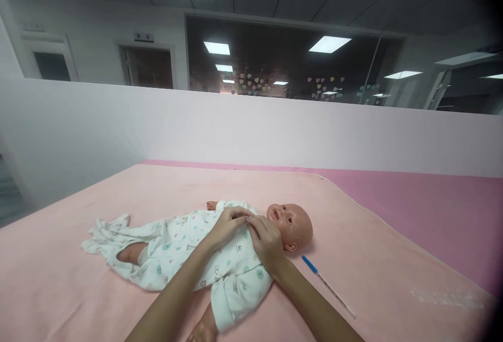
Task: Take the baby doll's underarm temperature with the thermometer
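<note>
A baby doll [301,221] lies on its back, its head to the right. It wears a white baby romper [231,255] with small coloured prints. At the upper chest, just below the chin, my left hand [229,225] is closed, fingers bent and pinched on the romper's front. My right hand [268,241] meets it there, also closed on the cloth, with its fingertips against those of the left. What lies right under the fingertips is hidden. One bare doll leg [132,252] shows through an opening in the romper, and the trouser ends lie loose at the left.
A thin clear stick with a blue end [329,287], like a glass thermometer, lies right of the doll, near my right forearm. The pink padded cloth [365,247] covers the surface under everything. Behind it stands a low white partition [251,132].
</note>
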The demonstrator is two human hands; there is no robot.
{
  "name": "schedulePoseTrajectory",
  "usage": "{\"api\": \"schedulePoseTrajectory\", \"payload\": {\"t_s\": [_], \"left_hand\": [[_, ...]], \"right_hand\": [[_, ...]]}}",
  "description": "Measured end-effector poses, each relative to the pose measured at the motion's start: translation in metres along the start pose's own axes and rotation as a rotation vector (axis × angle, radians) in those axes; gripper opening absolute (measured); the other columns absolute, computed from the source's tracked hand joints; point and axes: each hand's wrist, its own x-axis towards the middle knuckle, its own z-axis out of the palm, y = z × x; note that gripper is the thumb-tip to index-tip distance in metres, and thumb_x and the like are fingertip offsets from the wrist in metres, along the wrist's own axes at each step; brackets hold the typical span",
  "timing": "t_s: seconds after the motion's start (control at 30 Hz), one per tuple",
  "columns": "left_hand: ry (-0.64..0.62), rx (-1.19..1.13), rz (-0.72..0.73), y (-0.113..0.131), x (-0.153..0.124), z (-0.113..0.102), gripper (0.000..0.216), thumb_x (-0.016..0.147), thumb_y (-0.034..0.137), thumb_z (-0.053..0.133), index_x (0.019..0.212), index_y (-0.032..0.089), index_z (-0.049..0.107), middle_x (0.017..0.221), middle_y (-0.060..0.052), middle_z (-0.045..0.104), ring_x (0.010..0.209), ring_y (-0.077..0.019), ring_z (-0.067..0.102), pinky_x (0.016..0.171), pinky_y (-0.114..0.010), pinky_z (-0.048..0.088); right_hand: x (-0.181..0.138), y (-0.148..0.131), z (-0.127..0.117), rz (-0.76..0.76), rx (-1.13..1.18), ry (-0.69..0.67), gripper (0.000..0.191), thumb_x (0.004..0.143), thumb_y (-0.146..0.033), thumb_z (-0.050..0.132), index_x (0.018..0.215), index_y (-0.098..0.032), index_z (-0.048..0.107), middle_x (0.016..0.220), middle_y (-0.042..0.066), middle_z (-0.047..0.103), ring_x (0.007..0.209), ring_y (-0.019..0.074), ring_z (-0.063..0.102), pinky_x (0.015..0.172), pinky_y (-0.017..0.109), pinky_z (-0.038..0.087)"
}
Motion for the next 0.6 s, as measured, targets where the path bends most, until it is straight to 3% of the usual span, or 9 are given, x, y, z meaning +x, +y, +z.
{"api": "schedulePoseTrajectory", "payload": {"t_s": [0.43,0.6], "left_hand": [[0.034,-0.056,-0.056,0.0068,-0.001,0.0033,0.021,0.071,0.019,0.053,0.086,0.012,0.066,0.076,-0.005,0.064,0.077,-0.0174,0.057,0.071,-0.026,0.043],[0.023,0.064,-0.026,0.0003,0.0001,0.003,0.022,0.071,0.02,0.051,0.086,0.013,0.066,0.07,-0.003,0.061,0.071,-0.0158,0.055,0.067,-0.026,0.042]], "right_hand": [[0.0016,-0.0033,-0.0028,0.048,0.131,-0.07,0.039,0.069,0.0,0.037,0.099,-0.018,0.054,0.087,0.006,0.058,0.082,0.0178,0.054,0.071,0.033,0.047],[0.0004,-0.0035,-0.0018,-0.016,0.118,-0.028,0.049,0.071,0.002,0.035,0.112,-0.02,0.051,0.096,0.007,0.058,0.09,0.0173,0.053,0.077,0.033,0.048]]}}
